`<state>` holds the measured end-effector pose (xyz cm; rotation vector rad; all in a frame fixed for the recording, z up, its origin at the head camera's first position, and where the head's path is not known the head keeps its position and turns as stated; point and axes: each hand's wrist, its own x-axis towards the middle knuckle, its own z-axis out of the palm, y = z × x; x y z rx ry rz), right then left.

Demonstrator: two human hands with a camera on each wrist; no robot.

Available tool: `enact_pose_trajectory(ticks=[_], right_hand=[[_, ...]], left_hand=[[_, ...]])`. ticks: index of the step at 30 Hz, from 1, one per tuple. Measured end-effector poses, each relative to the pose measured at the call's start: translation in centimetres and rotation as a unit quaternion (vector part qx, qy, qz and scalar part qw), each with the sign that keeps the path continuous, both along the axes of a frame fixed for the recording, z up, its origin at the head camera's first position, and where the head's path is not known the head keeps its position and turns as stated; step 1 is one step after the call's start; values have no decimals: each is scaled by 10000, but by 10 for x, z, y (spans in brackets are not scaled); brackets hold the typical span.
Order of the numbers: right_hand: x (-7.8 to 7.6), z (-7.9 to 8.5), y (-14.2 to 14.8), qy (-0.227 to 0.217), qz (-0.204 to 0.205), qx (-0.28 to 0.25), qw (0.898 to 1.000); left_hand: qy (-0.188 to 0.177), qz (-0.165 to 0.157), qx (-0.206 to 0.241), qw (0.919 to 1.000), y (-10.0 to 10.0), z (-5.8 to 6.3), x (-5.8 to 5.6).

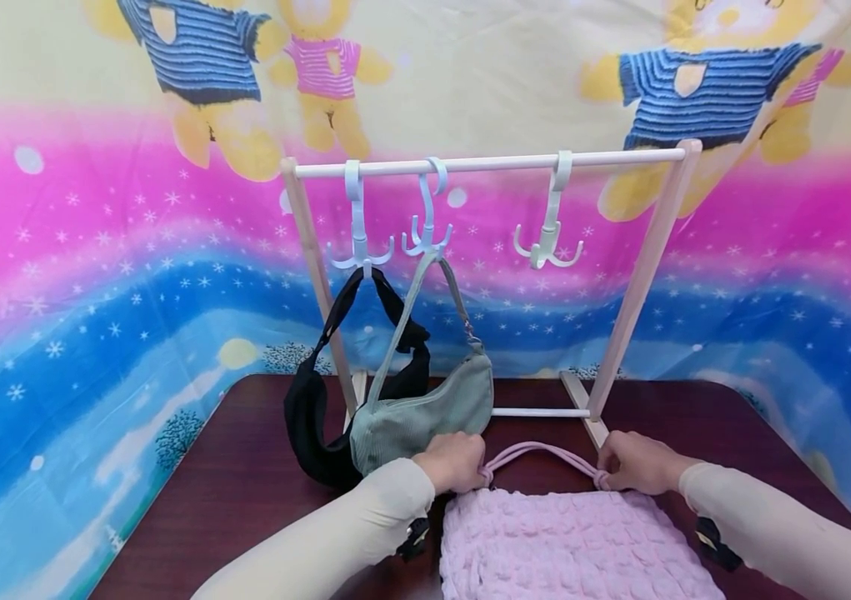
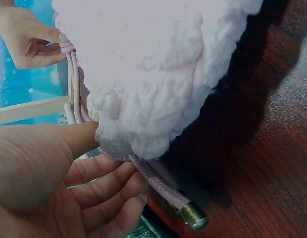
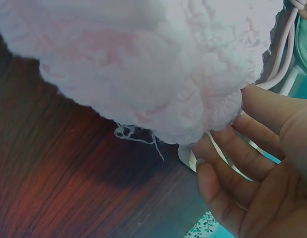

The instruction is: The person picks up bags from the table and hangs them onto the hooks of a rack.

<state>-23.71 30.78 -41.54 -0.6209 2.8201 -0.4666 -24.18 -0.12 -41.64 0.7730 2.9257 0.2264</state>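
Observation:
A pink, puffy knitted handbag [image 1: 568, 542] is at the table's front, its corded handle [image 1: 538, 447] arching up between both hands. My left hand [image 1: 455, 461] pinches the bag's upper left corner beside the handle's knot. In the left wrist view, the thumb lies on the knit, and a cord end with a metal tip [image 2: 193, 216] sticks out below the fingers. The upper right corner is gripped by my right hand [image 1: 643, 462], close to the other knot. A loose thread [image 3: 138, 136] dangles from the bag's edge in the right wrist view.
Behind the bag stands a wooden rack with a white rail [image 1: 485, 163]. A black bag [image 1: 308, 417] and a grey-green corduroy bag [image 1: 425, 421] hang from hooks at its left. Another white hook [image 1: 548, 237] hangs bare at right. The dark table [image 1: 245, 483] lies beneath.

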Motion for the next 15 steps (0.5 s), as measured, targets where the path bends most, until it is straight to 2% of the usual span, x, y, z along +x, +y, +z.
enact_pose_trajectory(ticks=[7, 15], right_hand=[[0, -2, 2, -52, 229, -111, 9997], [-1, -2, 2, -58, 446, -251, 9987]], left_hand=[[-184, -94, -96, 9997, -2, 2, 2], [-555, -153, -122, 9983, -6, 2, -3]])
